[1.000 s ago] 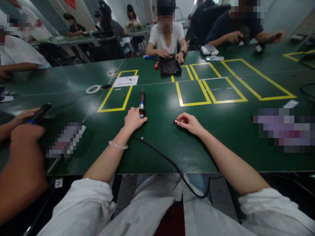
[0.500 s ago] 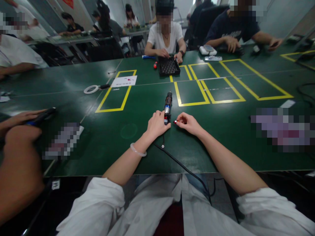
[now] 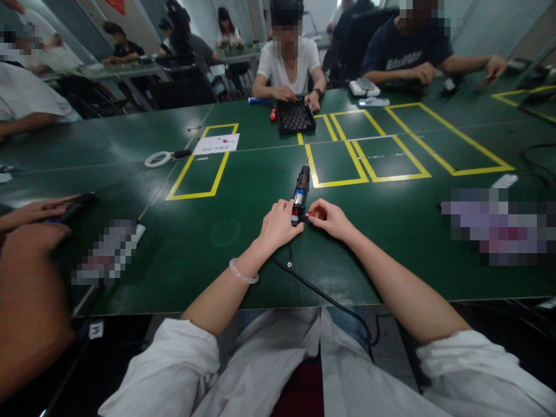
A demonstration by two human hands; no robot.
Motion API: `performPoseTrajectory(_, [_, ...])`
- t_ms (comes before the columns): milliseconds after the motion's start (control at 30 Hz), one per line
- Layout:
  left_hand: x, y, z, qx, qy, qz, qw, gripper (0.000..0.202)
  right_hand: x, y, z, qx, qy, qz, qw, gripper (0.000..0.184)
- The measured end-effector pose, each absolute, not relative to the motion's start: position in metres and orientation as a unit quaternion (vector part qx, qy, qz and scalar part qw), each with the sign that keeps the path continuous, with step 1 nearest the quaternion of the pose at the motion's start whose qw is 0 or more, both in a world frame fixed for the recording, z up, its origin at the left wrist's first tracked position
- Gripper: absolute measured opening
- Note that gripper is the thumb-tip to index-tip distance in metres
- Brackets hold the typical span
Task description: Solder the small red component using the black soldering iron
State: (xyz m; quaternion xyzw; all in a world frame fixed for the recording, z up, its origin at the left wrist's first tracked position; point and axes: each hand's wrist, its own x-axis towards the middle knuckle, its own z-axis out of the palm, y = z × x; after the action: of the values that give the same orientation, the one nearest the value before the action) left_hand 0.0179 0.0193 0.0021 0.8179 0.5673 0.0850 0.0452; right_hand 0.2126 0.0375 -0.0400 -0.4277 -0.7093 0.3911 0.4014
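Observation:
A dark cylindrical device (image 3: 300,188) with a blue band and a silver section lies on the green table in front of me, its narrow tip pointing away. My left hand (image 3: 278,225) is closed around its near end from the left and covers part of it. On the other side, my right hand (image 3: 328,219) pinches a small red piece (image 3: 308,215), which meets or almost meets the device's near end; contact is too small to tell. A black cable (image 3: 319,289) runs from beneath my left wrist over the table's front edge. Near it lies a small ring terminal (image 3: 289,264) on a thin wire.
Yellow tape outlines (image 3: 339,185) mark the green table (image 3: 243,278). A printed sheet (image 3: 217,143) and a white cable loop (image 3: 157,160) lie at left. Opposite, a person handles things in a black tray (image 3: 297,127). A co-worker's arm (image 3: 37,284) reaches in from the left.
My right hand has brought the small red piece left, up to the device's near end. The device has tilted a little, its tip swinging right. My left hand keeps its hold.

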Motion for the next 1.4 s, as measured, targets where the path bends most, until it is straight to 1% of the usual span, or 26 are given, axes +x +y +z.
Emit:
performPoseTrajectory(167, [0.0173,0.0188,-0.0002,0.823,0.56,0.085,0.036,0.061,0.2121,0.0373,-0.0402,-0.431,-0.732,0.354,0.392,0.014])
performPoseTrajectory(567, [0.0185,0.0183,0.003,0.823,0.56,0.082,0.043,0.06,0.2083,0.0381,-0.0418,-0.436,-0.743,0.323,0.391,0.014])
performPoseTrajectory(1033, [0.0176,0.0181,0.0035,0.823,0.561,0.081,0.043,0.06,0.2127,0.0394,-0.044,-0.402,-0.783,0.284,0.379,0.007])
performPoseTrajectory(1167, [0.0174,0.018,0.0023,0.823,0.561,0.082,0.044,0.06,0.2131,0.0404,-0.0451,-0.398,-0.783,0.291,0.379,0.006])
performPoseTrajectory(1267, [0.0172,0.018,0.002,0.822,0.562,0.082,0.044,0.06,0.2132,0.0396,-0.0443,-0.393,-0.783,0.302,0.374,0.01])
performPoseTrajectory(1400, [0.0174,0.0181,0.0028,0.82,0.565,0.081,0.042,0.061,0.2134,0.0391,-0.0434,-0.394,-0.791,0.291,0.366,0.011])
